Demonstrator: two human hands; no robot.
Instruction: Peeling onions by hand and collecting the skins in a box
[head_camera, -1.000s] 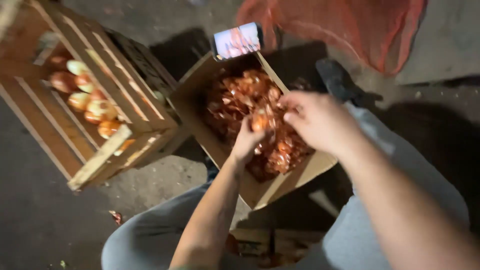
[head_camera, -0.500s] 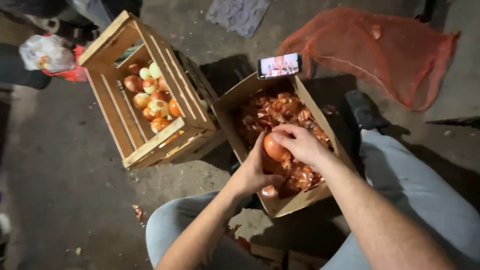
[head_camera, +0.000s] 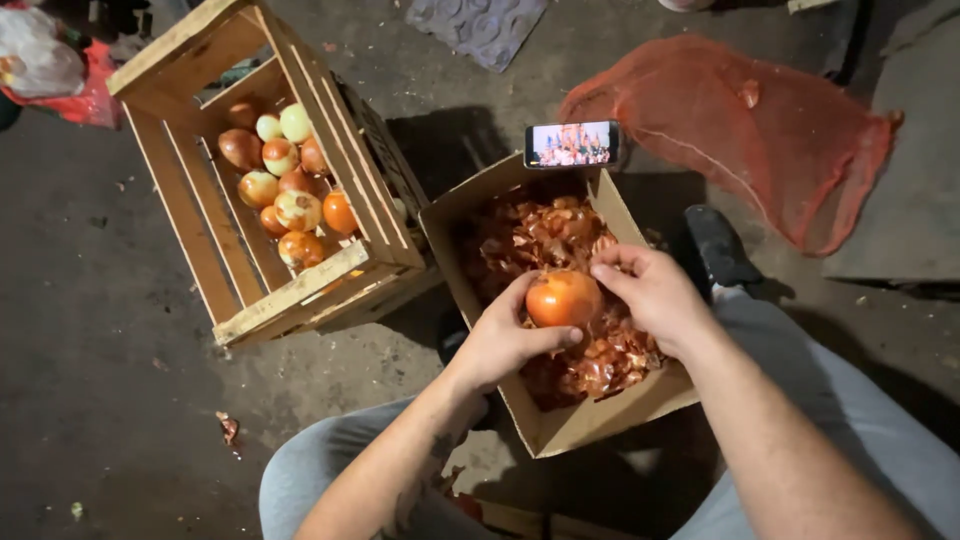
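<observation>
While a slatted wooden crate (head_camera: 262, 180) of peeled onions stood left of the brown cardboard box (head_camera: 590, 420) of skins, the left hand (head_camera: 502, 340) and right hand (head_camera: 655, 296) together gripped a round orange onion (head_camera: 562, 297) above that box.

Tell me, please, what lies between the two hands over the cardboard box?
In the head view, an onion lies between the left hand and the right hand, both gripping it, above the onion skins in the cardboard box.
</observation>
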